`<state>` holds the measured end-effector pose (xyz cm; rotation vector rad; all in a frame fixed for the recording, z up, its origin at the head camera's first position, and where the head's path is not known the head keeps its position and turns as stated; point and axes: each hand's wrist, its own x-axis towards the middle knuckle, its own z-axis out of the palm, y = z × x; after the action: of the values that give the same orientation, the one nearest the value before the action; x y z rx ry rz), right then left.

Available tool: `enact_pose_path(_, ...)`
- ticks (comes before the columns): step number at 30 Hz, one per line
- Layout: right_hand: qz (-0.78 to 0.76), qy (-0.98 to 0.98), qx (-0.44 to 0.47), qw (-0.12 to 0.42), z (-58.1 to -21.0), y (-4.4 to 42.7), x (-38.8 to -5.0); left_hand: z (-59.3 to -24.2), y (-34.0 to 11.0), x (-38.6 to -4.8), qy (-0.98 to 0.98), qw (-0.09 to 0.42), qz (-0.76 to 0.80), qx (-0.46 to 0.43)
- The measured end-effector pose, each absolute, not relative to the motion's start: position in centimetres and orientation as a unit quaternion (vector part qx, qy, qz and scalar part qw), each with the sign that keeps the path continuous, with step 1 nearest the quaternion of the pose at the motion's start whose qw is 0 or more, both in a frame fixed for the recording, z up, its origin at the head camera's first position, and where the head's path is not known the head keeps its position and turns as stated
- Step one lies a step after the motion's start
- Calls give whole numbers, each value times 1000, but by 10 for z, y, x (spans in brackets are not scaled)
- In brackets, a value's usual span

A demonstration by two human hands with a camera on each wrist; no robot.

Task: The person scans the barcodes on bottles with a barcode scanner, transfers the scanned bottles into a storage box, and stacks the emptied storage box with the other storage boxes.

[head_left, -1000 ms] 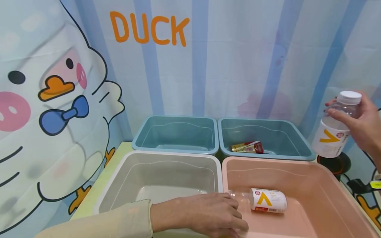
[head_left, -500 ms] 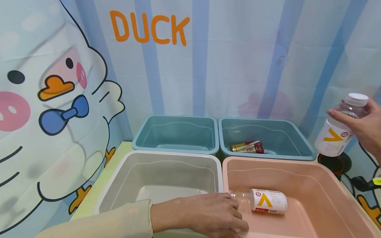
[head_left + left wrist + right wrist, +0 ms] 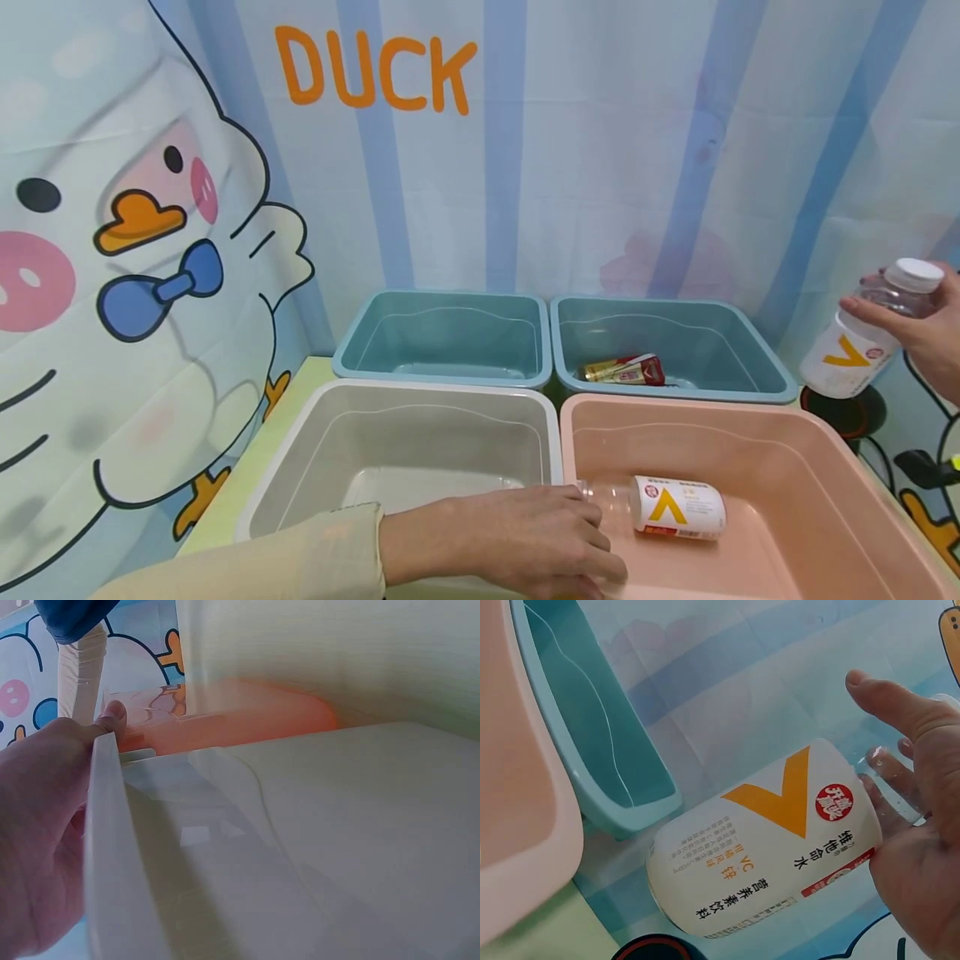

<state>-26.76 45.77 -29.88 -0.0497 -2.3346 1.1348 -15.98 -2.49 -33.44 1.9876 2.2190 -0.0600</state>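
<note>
At the far right, my right hand (image 3: 930,325) grips a capped plastic bottle (image 3: 847,358) round its clear neck. A white label with an orange V wraps the bottle, which hangs tilted beyond the bin edge. My left hand (image 3: 532,542) lies at the front, where the grey bin (image 3: 300,442) and the pink bin (image 3: 810,408) meet. Its fingers are loosely bent and their tips are partly hidden. In the left wrist view, the thumb (image 3: 112,718) shows beside a pale bin rim (image 3: 105,825). A second, matching bottle (image 3: 678,507) lies sideways inside the pink bin.
Two blue bins stand behind, a left one (image 3: 442,382) and a right one (image 3: 675,392). A red and gold can (image 3: 624,372) lies in the right one. A dark round object (image 3: 847,414) stands right of the bins. A printed duck curtain (image 3: 585,150) hangs behind.
My right hand has moved a little right and down with the bottle, which now tilts more. My left hand and the lying bottle have stayed in place.
</note>
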Motion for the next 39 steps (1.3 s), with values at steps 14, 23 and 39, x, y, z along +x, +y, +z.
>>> enact_pose_path(14, 423, -876, -9, 230, -330, 474, -266, -335, -24, -160, 743, 80, -22, 664)
enact_pose_path(23, 389, -894, -19, 222, -348, 478, -266, -336, -24, -160, 742, 68, -31, 666)
enact_pose_path(39, 406, -895, -23, 186, -368, 486, -262, -336, -25, -158, 741, 64, -34, 667)
